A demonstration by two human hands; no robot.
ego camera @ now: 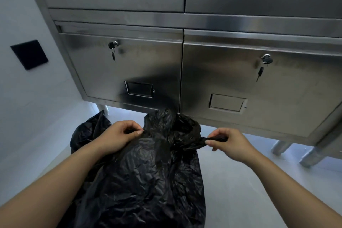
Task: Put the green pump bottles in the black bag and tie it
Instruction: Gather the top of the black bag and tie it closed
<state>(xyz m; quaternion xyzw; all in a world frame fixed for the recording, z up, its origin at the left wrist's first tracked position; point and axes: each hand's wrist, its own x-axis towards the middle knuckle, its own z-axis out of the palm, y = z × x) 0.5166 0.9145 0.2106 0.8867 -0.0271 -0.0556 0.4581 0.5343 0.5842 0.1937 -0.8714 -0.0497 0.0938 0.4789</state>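
A crinkled black bag [148,176] stands on the pale floor right in front of me, full and bulging. My left hand [118,135] pinches the bag's top edge on its left side. My right hand [231,142] grips a twisted strand of the bag's top, pulled out to the right. Between the hands the bag's mouth bunches upward. No green pump bottles are in view; the bag's inside is hidden.
A stainless steel cabinet [222,72] with locked doors and hanging keys stands close behind the bag on round metal legs [279,147]. Another black bag [87,129] lies behind my left hand. A white wall with a black square plate [29,54] is at left.
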